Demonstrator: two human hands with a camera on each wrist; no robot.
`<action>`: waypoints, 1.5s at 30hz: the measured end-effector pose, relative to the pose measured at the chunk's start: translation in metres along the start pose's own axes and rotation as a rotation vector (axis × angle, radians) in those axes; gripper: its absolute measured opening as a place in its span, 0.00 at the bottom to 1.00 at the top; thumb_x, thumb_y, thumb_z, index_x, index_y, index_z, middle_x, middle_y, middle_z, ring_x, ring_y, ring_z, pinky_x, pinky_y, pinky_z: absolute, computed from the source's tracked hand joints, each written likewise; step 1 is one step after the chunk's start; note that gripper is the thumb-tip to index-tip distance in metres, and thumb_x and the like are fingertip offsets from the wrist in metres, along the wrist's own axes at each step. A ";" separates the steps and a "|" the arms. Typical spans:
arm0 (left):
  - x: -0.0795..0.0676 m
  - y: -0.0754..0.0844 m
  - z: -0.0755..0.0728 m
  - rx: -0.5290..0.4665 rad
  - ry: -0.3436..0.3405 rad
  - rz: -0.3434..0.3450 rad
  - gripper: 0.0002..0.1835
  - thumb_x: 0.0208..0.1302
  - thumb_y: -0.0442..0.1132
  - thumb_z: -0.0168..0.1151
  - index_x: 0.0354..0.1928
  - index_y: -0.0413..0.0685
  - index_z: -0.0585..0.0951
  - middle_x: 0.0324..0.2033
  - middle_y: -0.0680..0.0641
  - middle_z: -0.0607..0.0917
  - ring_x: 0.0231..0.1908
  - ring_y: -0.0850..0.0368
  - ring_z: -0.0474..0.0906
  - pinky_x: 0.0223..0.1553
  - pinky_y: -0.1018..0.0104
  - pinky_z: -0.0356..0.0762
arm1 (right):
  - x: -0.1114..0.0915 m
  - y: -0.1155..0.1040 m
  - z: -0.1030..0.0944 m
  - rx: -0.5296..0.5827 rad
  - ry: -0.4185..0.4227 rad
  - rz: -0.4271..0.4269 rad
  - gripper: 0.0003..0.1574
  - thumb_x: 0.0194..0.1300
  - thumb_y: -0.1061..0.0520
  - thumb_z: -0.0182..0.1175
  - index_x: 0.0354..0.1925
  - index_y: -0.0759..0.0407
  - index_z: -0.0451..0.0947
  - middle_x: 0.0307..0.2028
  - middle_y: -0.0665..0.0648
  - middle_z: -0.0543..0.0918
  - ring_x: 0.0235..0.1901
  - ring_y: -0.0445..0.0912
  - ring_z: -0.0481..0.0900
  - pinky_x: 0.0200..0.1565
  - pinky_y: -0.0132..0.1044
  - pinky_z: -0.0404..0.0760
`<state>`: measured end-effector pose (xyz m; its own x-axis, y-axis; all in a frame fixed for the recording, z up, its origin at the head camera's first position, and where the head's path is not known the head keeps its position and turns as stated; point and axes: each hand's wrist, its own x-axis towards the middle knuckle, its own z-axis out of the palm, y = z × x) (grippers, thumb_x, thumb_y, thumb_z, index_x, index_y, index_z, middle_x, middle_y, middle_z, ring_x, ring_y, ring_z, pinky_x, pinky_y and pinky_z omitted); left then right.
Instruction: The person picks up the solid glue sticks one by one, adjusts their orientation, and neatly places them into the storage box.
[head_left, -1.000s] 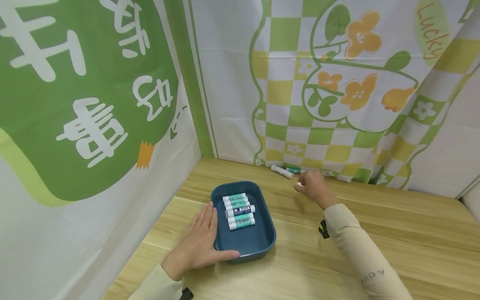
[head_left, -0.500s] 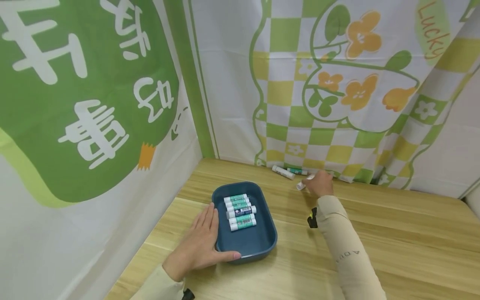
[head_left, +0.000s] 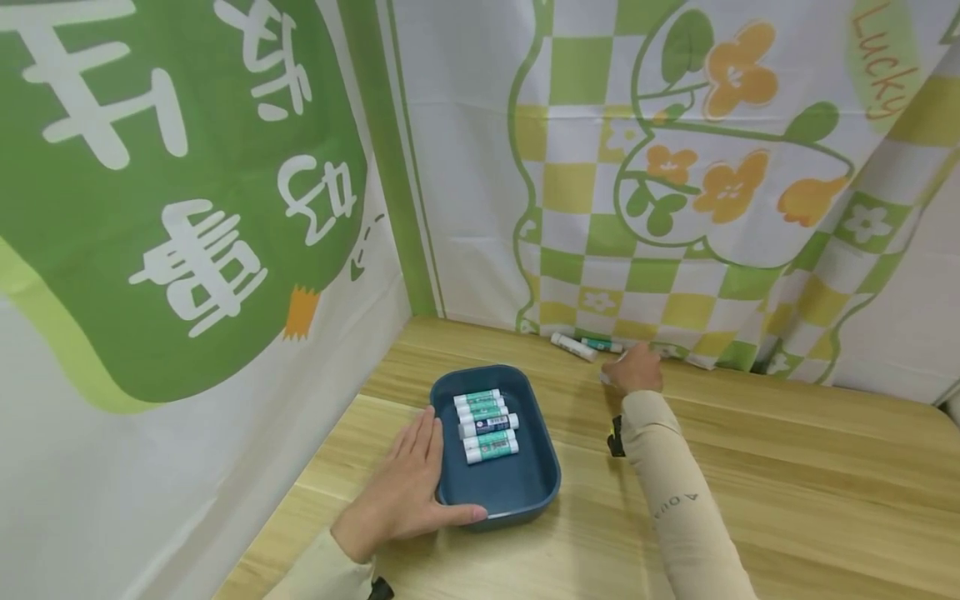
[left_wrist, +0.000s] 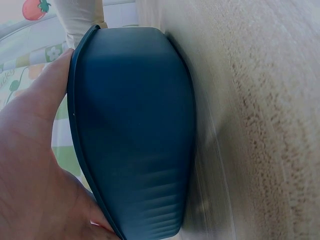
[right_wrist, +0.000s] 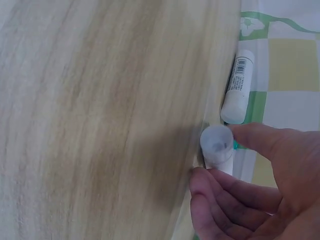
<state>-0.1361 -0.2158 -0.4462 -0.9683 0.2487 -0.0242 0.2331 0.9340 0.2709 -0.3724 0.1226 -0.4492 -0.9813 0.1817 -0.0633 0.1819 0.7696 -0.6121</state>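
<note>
White tube (right_wrist: 218, 150): right hand (head_left: 634, 369) is pinching it near the curtain (head_left: 570, 192), fingers (right_wrist: 240, 192) curled. Blue tray (head_left: 501, 493): labelled tubes (head_left: 491, 426) are lying inside; left hand (head_left: 405, 483), fingers straight, is touching the rim.

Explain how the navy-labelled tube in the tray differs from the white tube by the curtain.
Label: the navy-labelled tube has a dark band; the white tube looks mostly white.
Place: the navy-labelled tube lies in the tray, the white tube on the table.
Direction: the navy-labelled tube's right end points slightly away, the white tube's toward the person.
Both lie on their sides.
</note>
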 end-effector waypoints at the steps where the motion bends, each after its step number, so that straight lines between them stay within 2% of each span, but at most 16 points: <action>1: 0.000 0.000 0.000 0.000 -0.001 0.001 0.76 0.53 0.88 0.55 0.82 0.28 0.49 0.84 0.29 0.45 0.85 0.33 0.42 0.84 0.40 0.49 | 0.000 0.001 0.000 -0.003 0.000 0.003 0.17 0.64 0.54 0.66 0.38 0.70 0.79 0.34 0.67 0.85 0.32 0.58 0.85 0.27 0.43 0.82; 3: 0.000 0.001 -0.001 0.000 -0.001 0.003 0.76 0.53 0.87 0.55 0.82 0.28 0.49 0.83 0.29 0.44 0.85 0.33 0.42 0.84 0.40 0.49 | 0.000 0.001 -0.002 -0.017 -0.004 0.008 0.19 0.63 0.55 0.66 0.42 0.72 0.80 0.39 0.72 0.85 0.36 0.61 0.86 0.30 0.47 0.84; 5: 0.000 0.001 -0.001 0.000 0.001 0.004 0.76 0.53 0.87 0.55 0.82 0.28 0.49 0.83 0.29 0.44 0.84 0.33 0.42 0.84 0.40 0.49 | -0.001 0.001 -0.005 -0.035 -0.016 0.008 0.19 0.62 0.56 0.65 0.42 0.73 0.80 0.41 0.73 0.85 0.35 0.60 0.85 0.30 0.46 0.84; 8: 0.000 0.001 -0.001 0.007 0.003 0.005 0.76 0.53 0.87 0.55 0.82 0.28 0.49 0.83 0.28 0.44 0.84 0.33 0.42 0.84 0.40 0.48 | -0.003 0.001 -0.008 -0.048 -0.023 0.002 0.14 0.62 0.57 0.66 0.34 0.70 0.80 0.32 0.67 0.83 0.28 0.53 0.79 0.25 0.41 0.80; 11: 0.000 0.001 -0.002 0.005 0.001 0.003 0.76 0.53 0.87 0.56 0.82 0.28 0.49 0.83 0.28 0.44 0.84 0.33 0.42 0.84 0.40 0.48 | -0.004 0.003 -0.009 -0.046 -0.002 -0.010 0.14 0.61 0.57 0.68 0.30 0.67 0.78 0.26 0.61 0.78 0.25 0.51 0.76 0.23 0.38 0.77; 13: -0.001 0.001 -0.002 -0.003 -0.001 0.002 0.76 0.53 0.87 0.56 0.82 0.28 0.49 0.83 0.28 0.44 0.84 0.33 0.42 0.84 0.40 0.48 | -0.005 0.006 -0.009 -0.048 0.012 -0.010 0.15 0.61 0.56 0.69 0.32 0.69 0.79 0.26 0.63 0.80 0.27 0.53 0.78 0.24 0.39 0.78; 17: -0.001 0.001 0.000 -0.012 -0.002 0.005 0.76 0.53 0.87 0.56 0.82 0.28 0.49 0.83 0.28 0.44 0.84 0.33 0.42 0.84 0.39 0.48 | -0.005 0.012 -0.013 -0.061 0.012 -0.016 0.25 0.61 0.55 0.71 0.44 0.78 0.80 0.37 0.73 0.85 0.33 0.59 0.84 0.28 0.43 0.84; 21: 0.000 0.001 0.000 -0.012 0.001 0.008 0.76 0.53 0.87 0.56 0.82 0.27 0.49 0.83 0.28 0.44 0.84 0.32 0.41 0.84 0.39 0.48 | -0.005 0.018 -0.018 -0.058 0.000 -0.060 0.29 0.62 0.55 0.72 0.48 0.80 0.78 0.41 0.77 0.86 0.33 0.59 0.85 0.31 0.46 0.86; 28: 0.000 0.001 -0.001 -0.016 0.003 0.012 0.76 0.53 0.87 0.56 0.82 0.27 0.48 0.83 0.27 0.44 0.84 0.32 0.41 0.84 0.39 0.49 | -0.006 0.028 -0.031 -0.110 -0.038 -0.176 0.25 0.61 0.55 0.71 0.45 0.74 0.76 0.39 0.69 0.81 0.32 0.54 0.79 0.31 0.42 0.82; 31: -0.001 0.001 -0.001 -0.016 0.005 0.013 0.76 0.53 0.86 0.57 0.81 0.27 0.49 0.83 0.27 0.44 0.84 0.32 0.42 0.84 0.39 0.49 | -0.008 0.027 -0.037 -0.132 -0.068 -0.206 0.22 0.62 0.54 0.72 0.41 0.72 0.79 0.36 0.66 0.82 0.29 0.51 0.77 0.29 0.39 0.79; 35: -0.001 0.001 -0.001 -0.005 0.004 0.010 0.76 0.53 0.87 0.56 0.81 0.27 0.49 0.83 0.27 0.44 0.84 0.32 0.42 0.84 0.40 0.49 | -0.011 0.025 -0.041 -0.162 -0.099 -0.284 0.19 0.61 0.54 0.72 0.32 0.73 0.87 0.27 0.62 0.88 0.22 0.46 0.74 0.25 0.37 0.76; 39: -0.001 0.001 -0.001 -0.001 0.002 0.006 0.76 0.53 0.87 0.56 0.81 0.27 0.49 0.83 0.28 0.45 0.84 0.32 0.43 0.83 0.39 0.50 | -0.014 0.026 -0.042 -0.178 -0.140 -0.435 0.15 0.63 0.56 0.72 0.30 0.69 0.91 0.21 0.57 0.87 0.19 0.42 0.67 0.24 0.34 0.71; 41: 0.000 0.001 -0.001 -0.003 0.000 0.005 0.76 0.53 0.87 0.56 0.81 0.27 0.50 0.83 0.28 0.45 0.84 0.32 0.43 0.83 0.39 0.50 | -0.015 0.027 -0.042 -0.166 -0.156 -0.531 0.13 0.65 0.57 0.73 0.31 0.68 0.91 0.23 0.57 0.88 0.19 0.41 0.69 0.24 0.34 0.72; 45: 0.000 0.001 -0.001 0.001 -0.002 0.005 0.76 0.53 0.87 0.55 0.82 0.27 0.50 0.83 0.28 0.45 0.84 0.32 0.43 0.83 0.39 0.50 | -0.019 0.030 -0.043 -0.153 -0.170 -0.699 0.08 0.66 0.58 0.73 0.37 0.64 0.92 0.31 0.58 0.92 0.26 0.42 0.84 0.31 0.39 0.84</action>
<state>-0.1362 -0.2149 -0.4449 -0.9669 0.2540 -0.0245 0.2383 0.9329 0.2699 -0.3455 0.1684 -0.4323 -0.8651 -0.4707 0.1731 -0.4957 0.7499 -0.4381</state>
